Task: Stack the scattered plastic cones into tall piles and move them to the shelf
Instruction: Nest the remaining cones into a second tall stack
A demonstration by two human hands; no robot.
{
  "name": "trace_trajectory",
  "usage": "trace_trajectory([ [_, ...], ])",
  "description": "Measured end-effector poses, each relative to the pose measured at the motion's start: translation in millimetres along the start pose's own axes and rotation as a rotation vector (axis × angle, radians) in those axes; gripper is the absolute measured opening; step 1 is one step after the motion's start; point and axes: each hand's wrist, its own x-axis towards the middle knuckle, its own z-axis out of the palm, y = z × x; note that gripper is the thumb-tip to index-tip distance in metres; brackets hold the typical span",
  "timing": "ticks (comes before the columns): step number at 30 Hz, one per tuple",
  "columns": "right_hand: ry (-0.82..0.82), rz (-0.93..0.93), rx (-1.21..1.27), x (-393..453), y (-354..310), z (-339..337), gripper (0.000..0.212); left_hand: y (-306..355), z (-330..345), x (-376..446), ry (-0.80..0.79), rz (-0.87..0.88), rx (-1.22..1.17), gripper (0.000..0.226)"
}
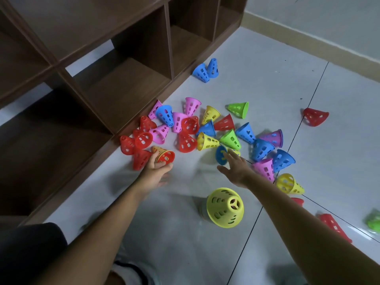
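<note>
Several perforated plastic cones in red, pink, blue, yellow and green lie scattered on the grey tiled floor beside a dark wooden shelf [127,83]. My left hand [156,169] grips a small stack of an orange cone with a red one inside [164,155], lying on its side. My right hand [234,167] reaches forward with straight fingers, fingertips touching a blue cone [221,155] that lies on the floor. A yellow cone [225,207] stands upright in front of me, between my arms.
Two blue cones [206,70] sit apart by the shelf's far end, and a lone red cone [315,117] lies at the right. More red and green cones lie at the lower right. The shelf compartments are open-fronted. A wall runs along the far right.
</note>
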Motion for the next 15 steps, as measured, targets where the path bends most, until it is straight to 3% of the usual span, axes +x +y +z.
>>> trace_trajectory([
  [6,0.061,-0.038,-0.002,-15,11,-5,0.063,3,6,16,-0.007,-0.047,-0.084,0.072],
  [10,0.216,-0.013,0.099,-25,18,-11,0.049,3,8,22,0.039,-0.061,-0.16,0.069],
  [15,0.313,0.028,0.179,-40,26,-19,0.053,2,13,20,0.139,-0.04,-0.267,0.044],
])
